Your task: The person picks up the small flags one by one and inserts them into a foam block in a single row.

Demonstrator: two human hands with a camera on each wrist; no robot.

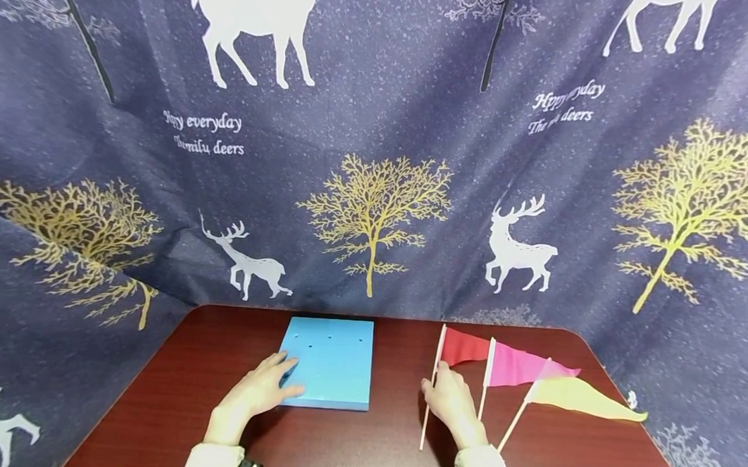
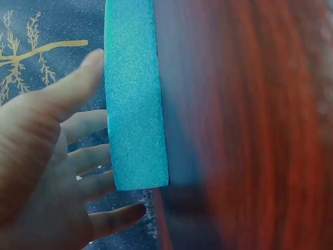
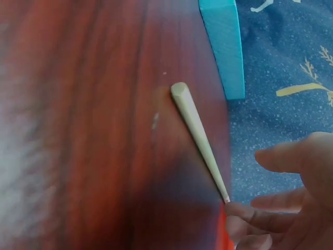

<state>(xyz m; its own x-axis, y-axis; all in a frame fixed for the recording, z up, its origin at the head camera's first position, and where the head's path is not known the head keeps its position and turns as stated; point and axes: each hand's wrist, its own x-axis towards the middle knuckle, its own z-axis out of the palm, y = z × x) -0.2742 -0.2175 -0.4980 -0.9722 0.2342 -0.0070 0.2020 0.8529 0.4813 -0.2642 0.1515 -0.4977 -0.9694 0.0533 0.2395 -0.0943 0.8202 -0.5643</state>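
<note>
A light blue foam block (image 1: 331, 362) with small holes in its top lies flat on the dark red table (image 1: 363, 444). My left hand (image 1: 263, 388) rests on its near left corner with fingers spread and straight; the left wrist view shows the block's edge (image 2: 136, 104) by those fingers (image 2: 83, 78). Three small flags lie to the right: a red flag (image 1: 463, 347), a pink flag (image 1: 519, 365) and a yellow flag (image 1: 581, 398). My right hand (image 1: 446, 398) lies on the red flag's pale stick (image 1: 432, 392), fingers loosely extended. That stick (image 3: 197, 125) shows in the right wrist view.
A dark blue curtain (image 1: 378, 156) printed with white deer and gold trees hangs behind and beside the table. The table's rounded back corners meet it. Bare wood lies between the block and the flags.
</note>
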